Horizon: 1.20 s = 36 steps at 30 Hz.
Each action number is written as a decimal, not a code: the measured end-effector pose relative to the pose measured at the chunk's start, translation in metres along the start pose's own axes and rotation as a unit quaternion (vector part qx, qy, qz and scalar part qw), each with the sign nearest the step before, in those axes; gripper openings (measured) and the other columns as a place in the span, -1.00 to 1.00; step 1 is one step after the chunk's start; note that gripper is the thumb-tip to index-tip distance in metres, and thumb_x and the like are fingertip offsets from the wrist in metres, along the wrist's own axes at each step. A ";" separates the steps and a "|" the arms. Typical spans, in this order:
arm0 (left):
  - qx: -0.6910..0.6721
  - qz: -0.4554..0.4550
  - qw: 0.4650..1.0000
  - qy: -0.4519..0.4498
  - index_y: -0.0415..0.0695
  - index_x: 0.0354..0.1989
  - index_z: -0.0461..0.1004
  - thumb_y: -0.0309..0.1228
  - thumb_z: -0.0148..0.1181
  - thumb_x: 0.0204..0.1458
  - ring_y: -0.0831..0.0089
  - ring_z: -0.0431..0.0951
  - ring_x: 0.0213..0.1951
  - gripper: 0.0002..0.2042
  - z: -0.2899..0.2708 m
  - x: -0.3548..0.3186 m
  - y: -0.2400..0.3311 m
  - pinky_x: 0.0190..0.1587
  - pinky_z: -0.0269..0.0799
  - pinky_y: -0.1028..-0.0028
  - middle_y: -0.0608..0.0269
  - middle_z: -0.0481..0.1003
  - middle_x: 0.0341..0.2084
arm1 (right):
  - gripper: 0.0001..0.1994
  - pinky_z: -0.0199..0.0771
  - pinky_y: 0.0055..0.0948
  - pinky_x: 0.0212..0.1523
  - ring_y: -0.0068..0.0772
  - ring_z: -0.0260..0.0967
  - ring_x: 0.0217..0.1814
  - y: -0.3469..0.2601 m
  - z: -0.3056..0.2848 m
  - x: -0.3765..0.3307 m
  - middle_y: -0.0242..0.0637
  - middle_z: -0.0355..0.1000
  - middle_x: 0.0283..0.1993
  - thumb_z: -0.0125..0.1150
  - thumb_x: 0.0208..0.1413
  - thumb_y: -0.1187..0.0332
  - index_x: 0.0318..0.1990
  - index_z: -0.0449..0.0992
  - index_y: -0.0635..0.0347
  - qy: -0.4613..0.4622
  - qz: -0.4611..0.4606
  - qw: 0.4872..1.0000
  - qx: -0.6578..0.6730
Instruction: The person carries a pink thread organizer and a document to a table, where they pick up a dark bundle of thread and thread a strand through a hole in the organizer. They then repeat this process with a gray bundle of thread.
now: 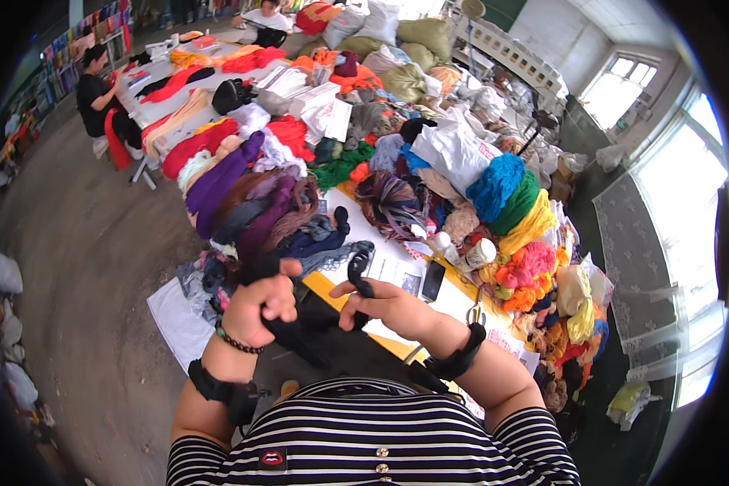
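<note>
Black yarn hangs in a dark bundle between my two hands, low in front of my striped shirt. My left hand is closed around it, with more of the dark strands showing behind the fingers. A twisted end of the black yarn rises above my right hand, whose fingers curl around it. Just beyond the hands is the worktable, white with a yellow edge. Navy yarn and purple yarn are heaped past my left hand.
Right of my right hand lie a phone, scissors and a white thread cone. Blue, green and yellow skeins pile up farther right beneath a white sack. Two people sit at a far table.
</note>
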<state>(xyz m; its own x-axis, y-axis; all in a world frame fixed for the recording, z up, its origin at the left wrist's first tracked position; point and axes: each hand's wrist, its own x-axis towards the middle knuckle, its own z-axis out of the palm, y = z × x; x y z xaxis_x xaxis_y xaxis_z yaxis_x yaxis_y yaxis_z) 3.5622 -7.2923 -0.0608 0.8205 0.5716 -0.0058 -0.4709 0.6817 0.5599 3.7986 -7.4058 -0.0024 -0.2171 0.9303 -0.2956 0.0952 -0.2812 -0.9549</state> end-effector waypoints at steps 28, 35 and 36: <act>0.210 0.034 0.967 0.137 -0.09 -0.15 0.56 -0.37 0.41 -0.01 0.63 0.42 -0.38 -0.75 0.014 0.003 -0.008 -0.37 0.31 0.56 0.47 0.50 -0.36 | -0.82 0.42 -0.58 -0.19 -0.62 0.40 -0.29 0.007 0.044 0.037 -0.40 0.53 -0.29 0.16 0.28 0.42 -0.10 0.55 0.36 0.086 -0.113 0.988 0.062; 0.249 0.045 0.957 0.142 -0.17 -0.10 0.60 -0.41 0.37 0.03 0.64 0.34 -0.42 -0.74 0.021 0.004 -0.008 -0.38 0.30 0.55 0.49 0.47 -0.38 | -0.83 0.43 -0.34 -0.37 -0.27 0.44 -0.49 -0.001 0.048 0.031 -0.11 0.46 -0.51 0.21 0.18 0.34 -0.26 0.60 0.27 0.225 -0.136 0.938 -0.225; 0.260 0.044 0.955 0.137 -0.17 -0.12 0.59 -0.40 0.36 0.04 0.64 0.34 -0.43 -0.76 0.021 0.004 -0.007 -0.38 0.30 0.54 0.48 0.46 -0.40 | -0.84 0.43 -0.32 -0.38 -0.18 0.45 -0.49 -0.002 0.048 0.030 -0.06 0.45 -0.51 0.21 0.16 0.35 -0.26 0.60 0.27 0.227 -0.140 0.924 -0.273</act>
<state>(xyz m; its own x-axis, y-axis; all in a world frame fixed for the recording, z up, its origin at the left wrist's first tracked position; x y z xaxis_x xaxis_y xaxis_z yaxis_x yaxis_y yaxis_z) 3.5757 -7.3040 -0.0477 0.6361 0.7629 -0.1156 -0.2511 0.3464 0.9039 3.7455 -7.3881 -0.0105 0.1115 0.9864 0.1210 0.5993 0.0304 -0.7999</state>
